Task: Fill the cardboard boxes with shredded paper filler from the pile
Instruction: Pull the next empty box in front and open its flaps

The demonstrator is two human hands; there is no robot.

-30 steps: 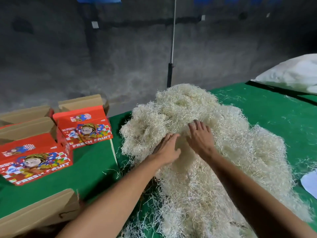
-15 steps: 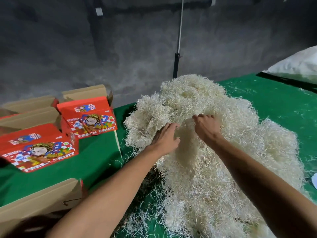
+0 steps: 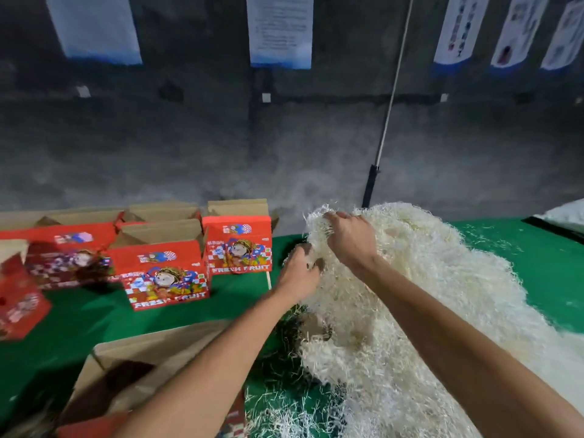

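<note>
A big pile of pale shredded paper filler covers the right half of the green table. My right hand grips a tuft of filler near the pile's upper left and holds it raised. Lower down, my left hand has its fingers curled into the filler at the pile's left edge. Several red "Fresh Fruit" cardboard boxes stand open on the left: one in the middle, one nearer the pile, others blurred further left. Under my left forearm sits an open box.
A grey concrete wall with hanging paper sheets runs behind the table. A thin pole leans against it above the pile. Something white lies at the far right edge. Loose strands litter the green cloth near the front.
My view has tilted up and left, showing more boxes. Both hands went from resting flat on the pile to gripping filler, and the right hand has lifted its tuft.
</note>
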